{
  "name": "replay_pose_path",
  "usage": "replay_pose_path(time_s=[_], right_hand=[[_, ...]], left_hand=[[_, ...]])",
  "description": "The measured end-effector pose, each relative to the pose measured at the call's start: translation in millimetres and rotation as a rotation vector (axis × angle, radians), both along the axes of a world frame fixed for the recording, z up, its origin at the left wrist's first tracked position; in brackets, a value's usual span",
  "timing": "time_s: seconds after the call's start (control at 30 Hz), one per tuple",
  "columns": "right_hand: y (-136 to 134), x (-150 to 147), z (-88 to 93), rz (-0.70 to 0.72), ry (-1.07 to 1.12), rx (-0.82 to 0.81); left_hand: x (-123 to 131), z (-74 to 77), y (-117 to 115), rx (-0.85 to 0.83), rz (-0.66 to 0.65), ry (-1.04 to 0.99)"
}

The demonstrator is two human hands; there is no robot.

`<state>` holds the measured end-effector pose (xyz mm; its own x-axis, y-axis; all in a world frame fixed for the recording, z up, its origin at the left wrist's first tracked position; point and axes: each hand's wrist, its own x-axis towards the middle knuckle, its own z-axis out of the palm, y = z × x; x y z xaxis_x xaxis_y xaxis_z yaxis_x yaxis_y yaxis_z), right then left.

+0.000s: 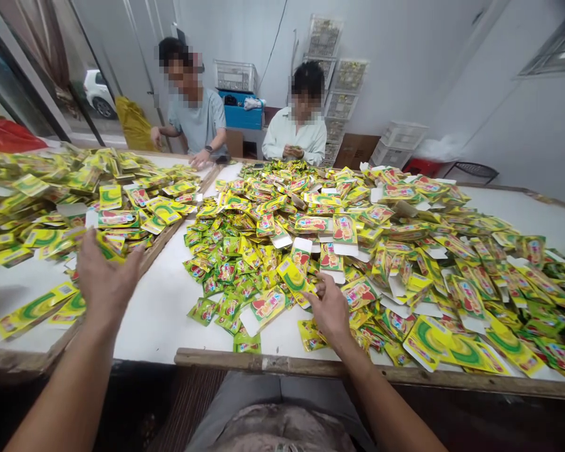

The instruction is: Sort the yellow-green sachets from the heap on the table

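My left hand (104,274) hovers open, fingers spread, over the edge of the left table's pile of yellow-green flat cartons (51,194); nothing is in it. My right hand (328,306) reaches into the big heap on the white table (164,314), its fingers closed on a yellow-green flat carton (294,277) that sticks up from them. Small green sachets (226,276) lie just left of that hand, and more flat cartons (433,342) lie to its right.
Two people sit at the far side: one in a grey shirt (196,119) with a hand on the table, one in a white shirt (295,135) holding something small. Wooden rails (273,363) edge the tables. White crates (332,69) are stacked against the back wall.
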<state>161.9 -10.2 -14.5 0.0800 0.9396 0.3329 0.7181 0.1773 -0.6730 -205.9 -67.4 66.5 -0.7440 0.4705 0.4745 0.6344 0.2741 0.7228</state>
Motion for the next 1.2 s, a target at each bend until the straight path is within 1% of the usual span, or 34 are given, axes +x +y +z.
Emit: replay_pose_path(time_s=[0.03, 0.07, 0.13, 0.17, 0.2, 0.27, 0.3, 0.33, 0.37, 0.4, 0.43, 0.47, 0.53, 0.57, 0.63, 0.73, 0.8, 0.87, 0.93, 0.97, 1.03, 1.07, 1.13, 1.2], right_hand=[[-1, 0, -2.1, 0.007, 0.059, -0.037], [-4, -1, -2.2, 0.021, 0.117, -0.041], [-14, -8, 3.6, 0.109, 0.190, 0.040], [-20, -12, 8.9, 0.191, 0.199, 0.099], [-25, -17, 14.9, 0.291, 0.195, 0.155], [-33, -29, 25.8, 0.510, 0.167, 0.241], [-35, -35, 29.6, 0.607, 0.149, 0.271], [-34, -41, 31.7, 0.680, 0.127, 0.296], [-32, -46, 32.1, 0.717, 0.100, 0.310], [-27, -50, 31.0, 0.711, 0.070, 0.314], [-21, -54, 28.8, 0.663, 0.034, 0.301], [-14, -57, 25.8, 0.585, -0.007, 0.264], [2, -64, 19.2, 0.447, -0.120, 0.140], [10, -66, 16.5, 0.424, -0.191, 0.074], [23, -72, 13.0, 0.443, -0.344, -0.027], [35, -75, 13.1, 0.434, -0.512, -0.089], [38, -73, 15.1, 0.421, -0.536, -0.091], [37, -68, 17.7, 0.436, -0.444, -0.051], [32, -61, 20.5, 0.386, -0.229, -0.036], [29, -59, 21.8, 0.345, -0.102, -0.056], [22, -57, 23.8, 0.310, 0.120, -0.164], [18, -57, 24.2, 0.337, 0.210, -0.239], [12, -60, 23.7, 0.436, 0.374, -0.376], [7, -64, 22.5, 0.481, 0.507, -0.445]], left_hand=[[9, -2.0, 0, 0.008, -0.031, -0.032], [20, -5.2, 0, 0.020, -0.119, -0.144], [49, -13.8, 0, 0.011, -0.396, -0.510], [63, -18.5, -1, -0.034, -0.543, -0.720], [76, -23.2, -1, -0.114, -0.677, -0.924], [96, -32.3, -2, -0.317, -0.900, -1.248], [103, -36.6, -3, -0.403, -1.003, -1.346], [109, -40.5, -4, -0.461, -1.095, -1.398], [113, -44.0, -5, -0.479, -1.159, -1.411], [115, -47.1, -6, -0.463, -1.185, -1.395], [117, -49.8, -7, -0.432, -1.175, -1.363], [117, -52.2, -7, -0.394, -1.137, -1.320], [116, -56.4, -7, -0.326, -1.025, -1.217], [114, -58.4, -7, -0.313, -0.981, -1.158], [112, -62.5, -6, -0.315, -0.930, -1.033], [109, -67.9, -6, -0.341, -0.872, -0.874], [107, -70.4, -6, -0.323, -0.848, -0.823], [106, -72.1, -6, -0.275, -0.844, -0.804], [105, -73.6, -7, -0.235, -0.835, -0.790], [105, -74.1, -7, -0.231, -0.827, -0.781], [105, -74.3, -10, -0.247, -0.824, -0.773], [105, -73.7, -11, -0.256, -0.830, -0.781], [106, -70.5, -15, -0.257, -0.849, -0.820], [107, -65.3, -18, -0.245, -0.879, -0.887]])
